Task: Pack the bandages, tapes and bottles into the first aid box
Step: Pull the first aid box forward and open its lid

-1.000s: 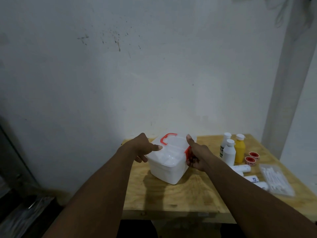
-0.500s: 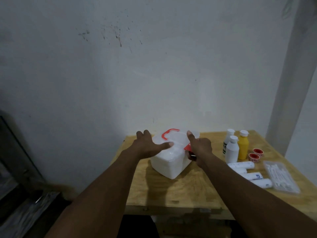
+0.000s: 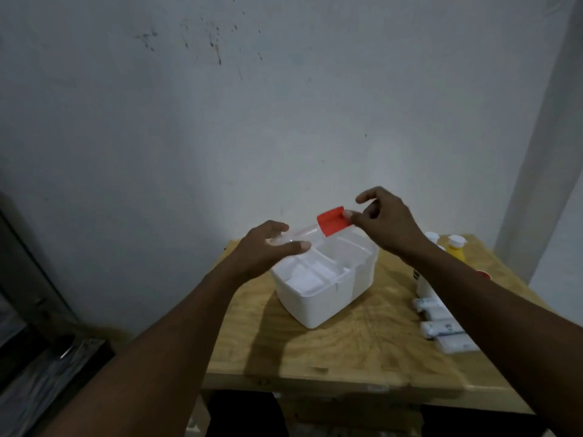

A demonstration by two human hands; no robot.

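1. Head view, step in hand: this looks like the opening step, before any packing. The clear lid (image 3: 301, 236) is held tilted above the first aid box (image 3: 318, 301), free of its rim. Nothing from the task appears to be inside yet.
2. Head view, the hands: the left hand (image 3: 268, 247) grips the lid's near-left edge, fingers curled over the top and thumb underneath. The right hand (image 3: 385, 222) pinches the red latch (image 3: 332, 220) at the lid's other end, with the index finger raised clear of it.
3. Head view, the box: it stands on the tabletop (image 3: 347, 354) directly below both hands, touching neither. Its mouth is open, and a white divided tray (image 3: 315, 266) sits in the top. What lies beneath the tray is hidden.
4. Head view, the supplies: the bandage rolls (image 3: 441, 329) lie on the tabletop beyond the right forearm, on its outer side and partly covered by it, well apart from either hand. The yellow bottle (image 3: 456, 252) and a white bottle cap (image 3: 431, 237) stand just past the right wrist. A sliver of red (image 3: 482, 274) by the forearm may be a tape, but it is too small to tell.
5. Head view, next move: by my judgement the lid must be set down somewhere clear of the supplies, probably out beyond the left hand. That frees the right hand for the items closest to it. The tray may also have to come out so the upright bottles fit, which needs both hands and a level lift.
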